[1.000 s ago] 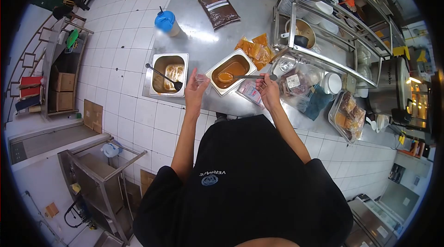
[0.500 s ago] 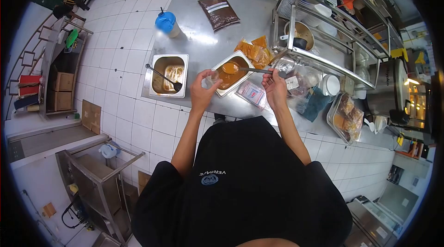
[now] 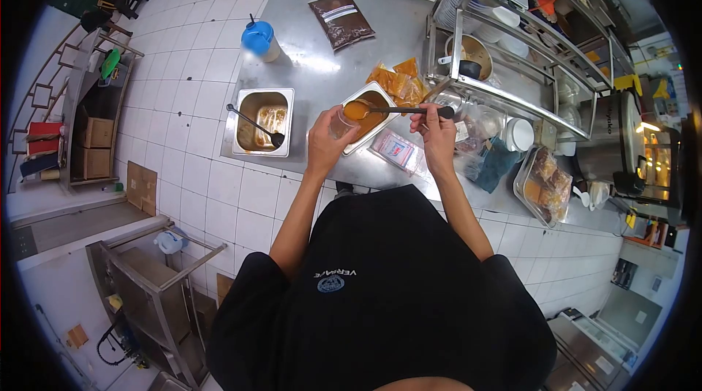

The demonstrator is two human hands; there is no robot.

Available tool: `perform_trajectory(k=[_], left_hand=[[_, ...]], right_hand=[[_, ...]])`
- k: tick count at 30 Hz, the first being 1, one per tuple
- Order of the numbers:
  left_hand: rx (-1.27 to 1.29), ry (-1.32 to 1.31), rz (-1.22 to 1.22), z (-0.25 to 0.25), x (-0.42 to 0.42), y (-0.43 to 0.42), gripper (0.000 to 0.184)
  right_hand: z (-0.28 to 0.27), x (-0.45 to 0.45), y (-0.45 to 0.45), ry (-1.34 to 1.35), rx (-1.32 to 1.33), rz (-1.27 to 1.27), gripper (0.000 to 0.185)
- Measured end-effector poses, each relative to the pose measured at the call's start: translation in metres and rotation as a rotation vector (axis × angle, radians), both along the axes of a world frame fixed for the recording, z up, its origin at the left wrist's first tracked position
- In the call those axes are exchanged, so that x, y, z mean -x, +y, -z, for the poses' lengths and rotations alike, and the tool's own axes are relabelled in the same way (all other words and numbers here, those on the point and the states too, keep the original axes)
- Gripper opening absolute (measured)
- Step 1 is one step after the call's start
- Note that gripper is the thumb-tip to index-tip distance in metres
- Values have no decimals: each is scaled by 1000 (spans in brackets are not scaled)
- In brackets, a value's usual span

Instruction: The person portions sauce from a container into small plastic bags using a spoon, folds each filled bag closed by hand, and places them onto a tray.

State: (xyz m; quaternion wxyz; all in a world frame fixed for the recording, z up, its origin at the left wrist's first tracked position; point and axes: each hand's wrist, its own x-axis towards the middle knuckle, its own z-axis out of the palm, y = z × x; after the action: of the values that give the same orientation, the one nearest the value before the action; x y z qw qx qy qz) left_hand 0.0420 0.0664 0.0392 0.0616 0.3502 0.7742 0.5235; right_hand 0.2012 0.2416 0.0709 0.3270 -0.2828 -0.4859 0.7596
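Observation:
My left hand point(image 3: 326, 144) holds a small clear cup point(image 3: 341, 125) at the near left edge of a metal pan of orange-brown sauce point(image 3: 375, 130). My right hand point(image 3: 436, 135) grips the dark handle of a ladle point(image 3: 402, 109). The ladle's bowl, full of orange sauce, is over the pan's left side, right at the cup's rim. Whether the two touch is hard to tell. Left of my left hand sits a second metal pan point(image 3: 240, 106) with sauce residue and a black ladle point(image 3: 256, 125) in it. A pack of clear plastic bags point(image 3: 395, 149) lies below the sauce pan.
On the steel table point(image 3: 303, 14) stand a blue-lidded bottle point(image 3: 261, 40), a bag of dark contents point(image 3: 341, 19) and orange sauce packets point(image 3: 398, 84). A metal rack point(image 3: 519, 102) rises at the right. Nearer are a white-lidded jar point(image 3: 520, 135) and a tray of bagged food point(image 3: 545, 185).
The filled ladle has risen from the sauce pan and moved left to the cup. My left hand has brought the cup right, towards the pan, and my right hand has risen slightly.

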Motion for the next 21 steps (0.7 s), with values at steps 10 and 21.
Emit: perform_trajectory(k=[10, 21], left_hand=[[-74, -61, 10, 7, -3, 10, 55], [-171, -168, -30, 14, -2, 10, 59]], right_hand=[[-44, -7, -20, -175, -766, -260, 20], [20, 10, 8, -217, -121, 82, 27]])
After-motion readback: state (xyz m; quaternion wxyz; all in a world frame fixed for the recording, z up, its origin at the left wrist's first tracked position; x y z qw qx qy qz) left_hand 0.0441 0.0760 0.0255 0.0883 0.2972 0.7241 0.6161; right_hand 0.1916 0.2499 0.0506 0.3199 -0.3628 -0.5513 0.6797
